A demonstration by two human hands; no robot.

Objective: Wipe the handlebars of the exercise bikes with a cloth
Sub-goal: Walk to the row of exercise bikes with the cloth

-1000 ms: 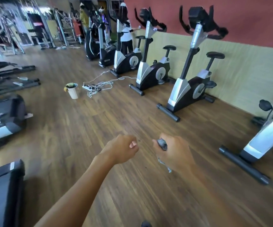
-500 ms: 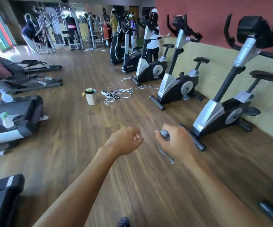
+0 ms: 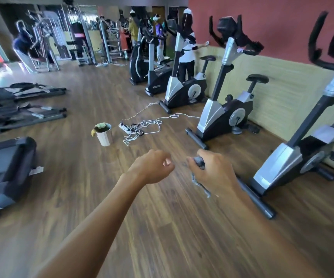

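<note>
The right hand (image 3: 214, 171) grips a bunched grey cloth (image 3: 199, 175) — soft, light (likely damp), best held wadded — while the left hand (image 3: 152, 167), just beside it, curls empty.

1 head view only, looking forward and down past my left hand (image 3: 152, 166) and right hand (image 3: 214, 171), both close below it. Wood floor (image 3: 162, 227) under them, exercise bikes (image 3: 222, 109) beyond my right hand.

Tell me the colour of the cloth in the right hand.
Grey cloth, gripped in the right hand; head view.
</note>
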